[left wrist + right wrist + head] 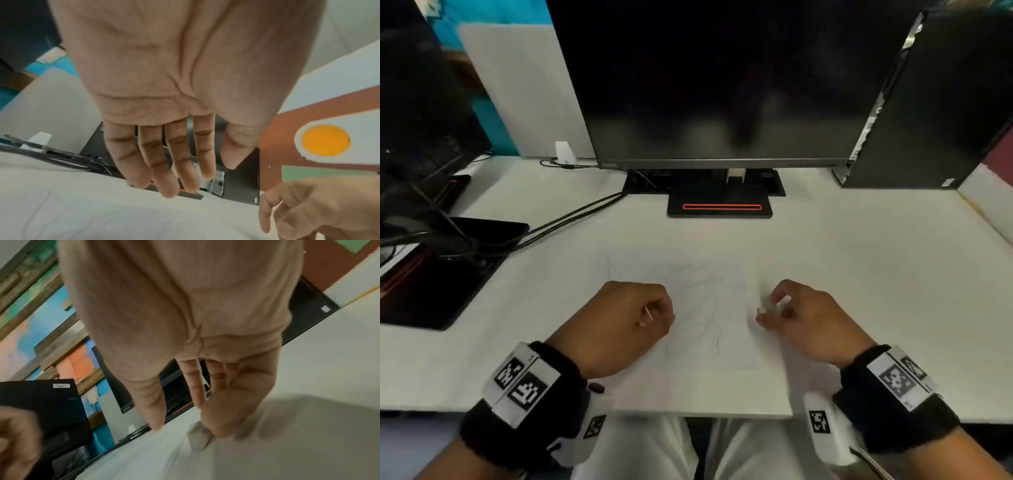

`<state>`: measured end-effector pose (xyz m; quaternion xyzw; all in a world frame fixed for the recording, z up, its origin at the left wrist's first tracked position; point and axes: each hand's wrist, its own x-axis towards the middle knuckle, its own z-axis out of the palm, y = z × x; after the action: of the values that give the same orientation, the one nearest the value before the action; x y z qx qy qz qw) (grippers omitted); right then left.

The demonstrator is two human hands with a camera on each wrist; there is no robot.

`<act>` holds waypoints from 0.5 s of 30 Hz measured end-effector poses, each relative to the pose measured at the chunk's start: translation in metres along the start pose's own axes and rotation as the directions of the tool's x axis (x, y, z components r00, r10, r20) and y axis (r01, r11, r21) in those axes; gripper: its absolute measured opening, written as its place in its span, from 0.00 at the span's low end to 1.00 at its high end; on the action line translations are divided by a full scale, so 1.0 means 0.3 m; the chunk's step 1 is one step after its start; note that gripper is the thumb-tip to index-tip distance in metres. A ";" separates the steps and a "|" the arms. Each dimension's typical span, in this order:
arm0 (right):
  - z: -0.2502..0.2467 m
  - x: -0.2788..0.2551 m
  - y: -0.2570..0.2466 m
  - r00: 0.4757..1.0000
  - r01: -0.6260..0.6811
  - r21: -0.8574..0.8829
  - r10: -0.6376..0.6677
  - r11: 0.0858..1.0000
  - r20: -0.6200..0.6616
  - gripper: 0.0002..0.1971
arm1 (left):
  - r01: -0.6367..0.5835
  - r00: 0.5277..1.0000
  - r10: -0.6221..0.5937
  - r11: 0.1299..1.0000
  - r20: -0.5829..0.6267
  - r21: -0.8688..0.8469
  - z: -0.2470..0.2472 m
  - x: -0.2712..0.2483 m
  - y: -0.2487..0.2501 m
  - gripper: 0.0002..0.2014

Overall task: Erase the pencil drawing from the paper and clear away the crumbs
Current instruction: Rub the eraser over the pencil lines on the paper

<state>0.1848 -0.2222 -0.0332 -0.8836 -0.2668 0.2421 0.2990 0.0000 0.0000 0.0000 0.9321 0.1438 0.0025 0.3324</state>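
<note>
While paper (709, 308) lies between hands, eraser (761, 310) meets right hand (804, 318).

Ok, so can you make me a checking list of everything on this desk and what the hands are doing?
Surface: white desk.
Job's things: paper with faint pencil scribble, not yet erased; small white eraser by the paper's right edge; crumbs: nothing seen.
Clutter: dark flat devices at the left.
Hands: left hand holds nothing; right hand has fingertips at the eraser, thumb apart from it.
Cables: black cables run left from the monitor stand.
Surroundings: dark monitor, black computer tower.
</note>
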 end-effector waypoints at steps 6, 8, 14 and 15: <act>0.009 0.098 0.001 0.993 -0.022 -0.239 0.048 0.971 0.104 0.12 | 0.082 0.974 -0.133 0.961 0.185 0.262 -0.005 0.184 -0.126 0.28; -0.004 0.126 0.000 0.990 -0.010 -0.233 0.041 0.972 0.132 0.10 | 0.117 0.954 -0.194 0.943 0.229 0.311 0.006 0.231 -0.149 0.27; -0.030 0.193 -0.035 0.990 0.040 -0.039 -0.035 0.998 0.134 0.13 | 0.090 0.937 -0.222 0.899 0.270 0.430 0.032 0.291 -0.133 0.37; -0.030 0.207 -0.045 0.990 0.049 0.029 -0.052 0.998 0.134 0.14 | 0.089 0.937 -0.229 0.886 0.263 0.455 0.040 0.296 -0.131 0.39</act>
<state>0.2317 -0.1783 -0.0348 -0.8544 -0.3054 0.2969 0.2977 0.0758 0.0456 -0.0419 0.9562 0.1638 -0.2031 0.1327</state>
